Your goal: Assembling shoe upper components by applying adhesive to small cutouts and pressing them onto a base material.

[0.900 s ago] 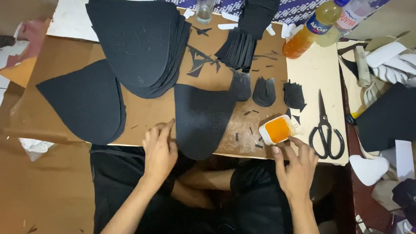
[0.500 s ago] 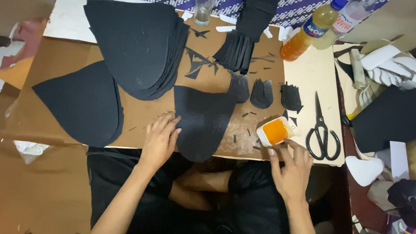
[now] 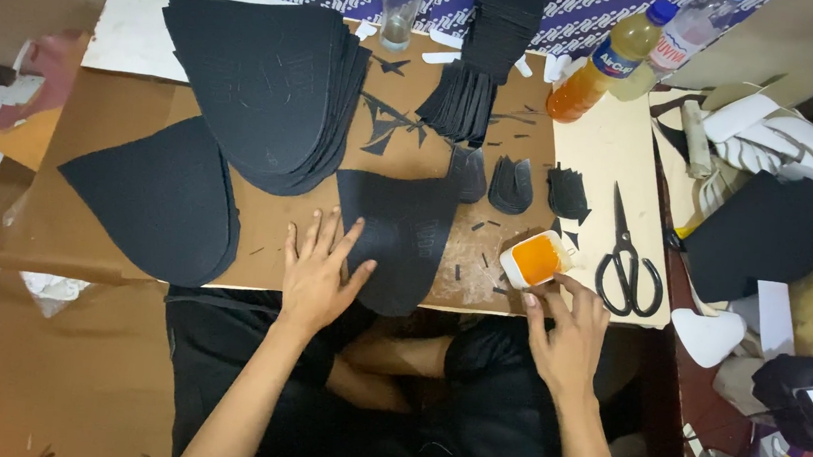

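A: Left hand (image 3: 319, 275)?

B: Flat, fingers spread wide, palm down on the board (image 3: 121, 125). Thumb and index tips lie on the L edge of the black piece (image 3: 405, 243), which sits at 6 o'clock on the board, its tip hanging over the near edge. Holding nothing, just pressing.

A: Right hand (image 3: 569, 331)?

B: At 4 o'clock, off the board's near edge. Fingers loosely curled, tips at the glue tub (image 3: 535, 259), touching its near side as far as I can see. Can't tell if it's gripped or only nudged.

A: The tub?

B: Small white pot w/ orange stuff inside, just R of the black piece, tilted a bit.

A: What's round it?

B: Scissors (image 3: 629, 258) just R of the tub, at 3 o'clock, shut, handles toward the person. Small black cutouts (image 3: 508, 184) in a row just beyond the tub. Big stack (image 3: 267, 89) of black pieces at 11 o'clock, one lone large piece (image 3: 164, 198) at 9. Stack of strips (image 3: 485, 59) at 12, a glass (image 3: 402, 3) beside it. Bottle (image 3: 607, 65) of orange liquid at 1 o'clock. White shapes (image 3: 777, 143) at 2, off the board. Black scraps scattered near the tub.
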